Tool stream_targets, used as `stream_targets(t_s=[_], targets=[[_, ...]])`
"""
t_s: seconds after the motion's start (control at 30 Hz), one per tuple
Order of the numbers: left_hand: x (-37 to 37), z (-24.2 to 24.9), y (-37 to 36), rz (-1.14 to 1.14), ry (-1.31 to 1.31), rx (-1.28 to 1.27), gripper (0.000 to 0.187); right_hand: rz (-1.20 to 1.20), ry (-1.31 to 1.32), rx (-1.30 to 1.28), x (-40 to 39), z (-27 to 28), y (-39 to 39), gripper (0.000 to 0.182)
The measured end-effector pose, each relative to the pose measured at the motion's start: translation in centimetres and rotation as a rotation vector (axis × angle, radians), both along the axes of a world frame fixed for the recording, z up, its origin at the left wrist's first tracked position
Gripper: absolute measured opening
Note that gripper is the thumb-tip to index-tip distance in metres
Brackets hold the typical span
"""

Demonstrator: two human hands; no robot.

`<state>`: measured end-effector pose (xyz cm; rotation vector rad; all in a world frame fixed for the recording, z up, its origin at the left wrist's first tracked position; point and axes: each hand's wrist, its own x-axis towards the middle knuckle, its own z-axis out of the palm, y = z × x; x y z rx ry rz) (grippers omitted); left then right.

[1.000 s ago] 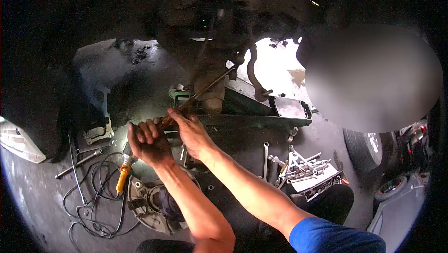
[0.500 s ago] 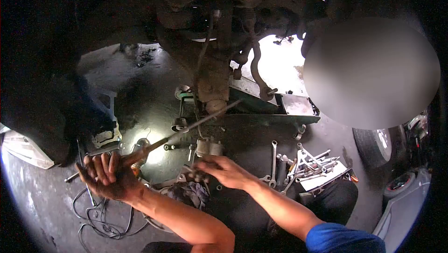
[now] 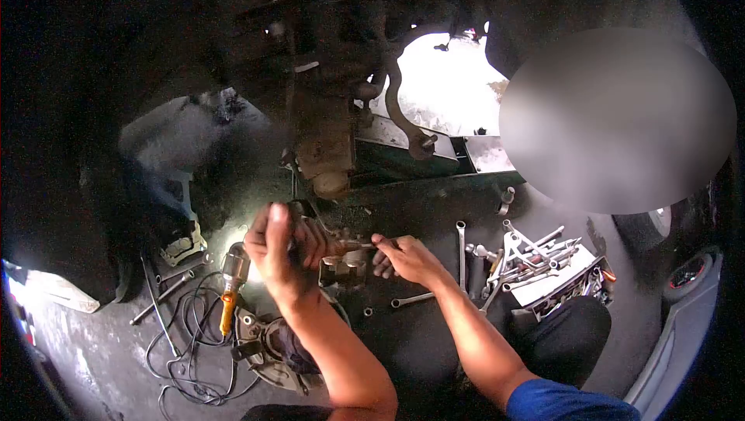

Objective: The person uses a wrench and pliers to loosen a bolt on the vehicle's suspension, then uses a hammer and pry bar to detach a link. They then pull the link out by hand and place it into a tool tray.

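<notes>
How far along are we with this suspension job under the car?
Done: a brake hub assembly already lies off on the floor. In hand: left hand and right hand hold a slim tool between them. Left: the suspension strut hangs unassembled; wrenches lie out.

Dark concrete floor (image 3: 101,343): work lamp (image 3: 230,277), cable (image 3: 182,343), wrenches (image 3: 461,254), tool tray (image 3: 555,281).

Your sleeve (image 3: 570,404) at the lower right is bright blue. The work lamp (image 3: 230,281) left of centre has an orange handle and throws a white glare on the dark grey floor (image 3: 93,343). Black cable (image 3: 186,343) coils at the lower left. The wrenches (image 3: 528,254) at right shine silver on a white tray (image 3: 543,291). The jack (image 3: 434,169) behind is dull green, and the hub (image 3: 326,145) above is rusty brown.
</notes>
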<state>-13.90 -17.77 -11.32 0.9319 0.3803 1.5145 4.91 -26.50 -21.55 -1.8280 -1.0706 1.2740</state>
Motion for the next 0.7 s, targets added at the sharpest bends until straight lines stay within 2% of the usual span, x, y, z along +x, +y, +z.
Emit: stream_targets(t_s=[0.1, 0.13, 0.23, 0.27, 0.3, 0.37, 0.4, 0.47, 0.5, 0.57, 0.6, 0.67, 0.7], targets=[[3.2, -1.5, -0.2, 0.033, -0.006, -0.107, 0.034, -0.027, -0.072, -0.01, 2.6, -2.3, 0.8, 0.066], [4.0, -2.1, -0.2, 0.067, -0.008, -0.116, 0.035, -0.177, 0.131, -0.06, 2.7, -2.3, 1.0, 0.06], [5.6, -3.6, -2.4, -0.2, -0.001, 0.173, 0.04, -0.414, 0.629, 0.187, 2.9, -3.5, 0.9, 0.05], [5.6, -4.8, -2.8, -0.331, 0.098, 0.193, 0.045, -0.563, 0.77, 0.265, 2.8, -4.1, 0.8, 0.038], [5.9, -4.5, -3.8, -0.504, 0.162, 0.219, 0.045, -0.631, 0.878, 0.336, 2.9, -4.5, 0.7, 0.034], [7.1, -4.2, -5.9, -0.64, 0.306, 0.206, 0.042, -0.791, 1.084, 0.47, 3.4, -5.5, 0.3, 0.027], [7.2, -4.6, -6.3, -0.651, 0.419, 0.122, 0.038, -0.943, 1.049, 0.411, 3.3, -3.2, 0.1, 0.023], [7.4, -4.6, -7.4, -0.506, 0.799, -0.054, 0.036, -1.017, 1.083, 0.439, 4.3, -4.1, -0.4, 0.02], [7.7, -4.8, -7.5, -0.424, 0.98, -0.124, 0.041, -0.971, 0.789, 0.401, 5.0, -6.6, -0.2, 0.021], [7.6, -8.3, -6.6, -0.554, 1.257, 0.044, 0.051, -1.091, 0.502, 0.532, 4.4, -12.3, 1.6, 0.021], [7.5, -10.3, -6.5, -0.68, 1.306, -0.008, 0.051, -1.076, 0.482, 0.516, 4.0, -12.6, 1.2, 0.02], [9.6, -11.1, -7.7, -0.783, 1.532, -0.092, 0.053, -1.028, 0.572, 0.489, 3.4, -12.4, 0.2, 0.018], [10.1, -11.5, -8.2, -0.83, 1.648, -0.136, 0.054, -1.032, 0.794, 0.44, 3.2, -9.6, -1.2, 0.018]])
